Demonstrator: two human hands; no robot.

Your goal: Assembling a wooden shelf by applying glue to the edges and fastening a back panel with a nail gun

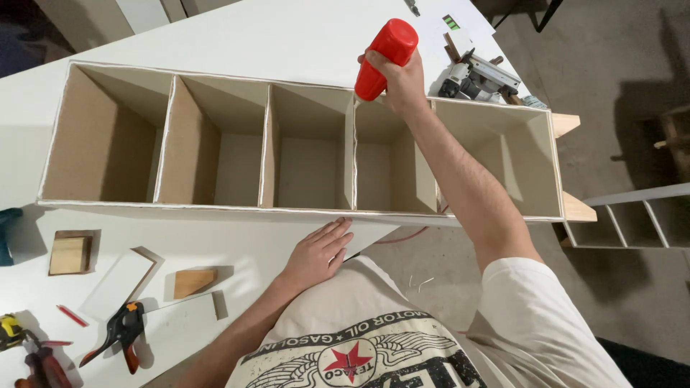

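A long shelf box [302,208] of white board with brown inner faces lies on the white table [237,36], split into several compartments by upright dividers. My right hand [399,82] grips a red glue bottle [383,57], tipped nozzle-down at the far top end of one divider [350,154]. A white line runs along the top edges of the box and dividers. My left hand [316,251] rests flat, fingers spread, on the table just in front of the box's near wall.
On the table's near left lie small wood blocks [70,254] [194,281], a white board offcut [118,284], a black and orange spring clamp [118,332] and red-handled tools [39,363]. A power tool [474,75] sits beyond the box. Another shelf unit [632,219] stands at right on the concrete floor.
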